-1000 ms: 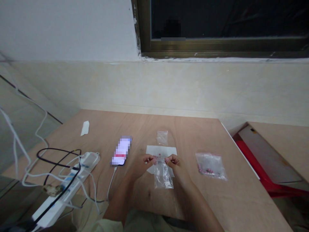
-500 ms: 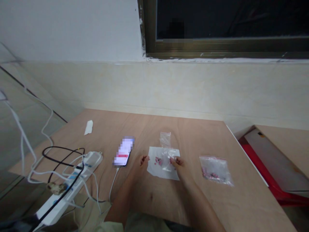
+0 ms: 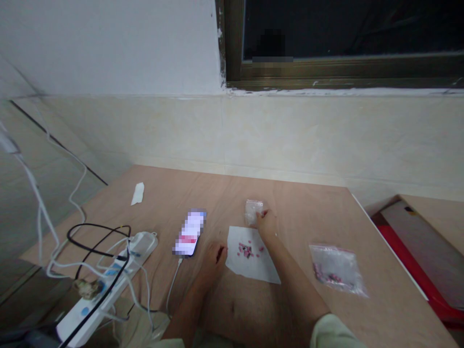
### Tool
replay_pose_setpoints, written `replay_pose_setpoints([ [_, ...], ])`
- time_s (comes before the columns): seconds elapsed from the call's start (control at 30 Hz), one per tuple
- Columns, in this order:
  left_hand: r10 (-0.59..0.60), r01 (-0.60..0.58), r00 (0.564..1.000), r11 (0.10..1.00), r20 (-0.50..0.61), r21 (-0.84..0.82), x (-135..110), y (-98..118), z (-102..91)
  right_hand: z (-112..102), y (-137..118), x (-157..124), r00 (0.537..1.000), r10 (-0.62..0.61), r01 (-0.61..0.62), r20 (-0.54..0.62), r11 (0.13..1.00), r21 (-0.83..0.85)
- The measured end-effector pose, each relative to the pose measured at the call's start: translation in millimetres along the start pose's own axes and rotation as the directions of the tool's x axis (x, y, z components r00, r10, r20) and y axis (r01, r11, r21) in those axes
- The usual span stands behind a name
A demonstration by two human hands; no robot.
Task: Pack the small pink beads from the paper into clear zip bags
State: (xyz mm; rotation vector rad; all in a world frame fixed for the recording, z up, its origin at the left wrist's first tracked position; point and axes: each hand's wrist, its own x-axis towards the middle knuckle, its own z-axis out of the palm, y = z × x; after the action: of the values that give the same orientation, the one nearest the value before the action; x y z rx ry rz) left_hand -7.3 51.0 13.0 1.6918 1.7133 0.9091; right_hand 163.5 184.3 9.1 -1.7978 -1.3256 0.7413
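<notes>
**Item 1, right hand** (image 3: pixel 266 224): fingers bunched against the right side of a small clear zip bag (image 3: pixel 253 211), which sits at the far edge of the paper. I cannot tell from here whether they pinch the bag or only touch it. A pale green sleeve (image 3: pixel 331 333) shows at the near end of the forearm.

**Item 2, left hand** (image 3: pixel 213 258): fingers curled inward, nothing visible in them, just beside the left edge of the paper.

**Item 3, between the hands:** a sheet of white paper (image 3: pixel 252 253) lying flat, with small loose pink pieces (image 3: pixel 246 250) scattered across it. They are too small for me to identify.

**Item 4, right of the right hand:** a second clear zip bag (image 3: pixel 337 269), with pink pieces gathered low inside.

**Item 5, left of the left hand:** a smartphone (image 3: pixel 189 233) with a blurred, lit screen and a white charging cable (image 3: pixel 174 285). Further left is a white power strip (image 3: pixel 108 285) tangled with black and white cords (image 3: pixel 97 246).

**Item 6, outermost:** a scrap of white tissue (image 3: pixel 137 193) on the plywood table (image 3: pixel 297 217).
</notes>
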Motion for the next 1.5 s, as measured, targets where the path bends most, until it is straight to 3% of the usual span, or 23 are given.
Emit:
replay_pose_setpoints([
  [0.23,-0.008,0.008,1.0,1.0,-0.02,-0.02,-2,0,0.8,2,1,-4,0.987,0.07,-0.088,-0.142,0.988,-0.123],
  [0.73,-0.025,0.025,0.999,1.0,-0.019,-0.014,-2,0,2.3,3,-1,14,0.994,0.103,-0.103,-0.043,0.995,0.013],
  [1.2,0.0,0.001,0.999,1.0,-0.043,0.007,-2,-6,4.3,0,-2,8,0.995,0.055,-0.068,-0.087,0.986,-0.15],
  [1.37,0.005,-0.004,0.999,1.0,-0.033,0.023,-2,-7,4.8,-21,-10,-4,0.997,-0.001,-0.019,-0.083,0.97,-0.241],
  [1.5,-0.001,0.001,1.0,1.0,-0.026,0.015,-3,-7,4.6,-65,-7,-30,0.983,-0.123,0.049,-0.135,0.89,-0.454],
])
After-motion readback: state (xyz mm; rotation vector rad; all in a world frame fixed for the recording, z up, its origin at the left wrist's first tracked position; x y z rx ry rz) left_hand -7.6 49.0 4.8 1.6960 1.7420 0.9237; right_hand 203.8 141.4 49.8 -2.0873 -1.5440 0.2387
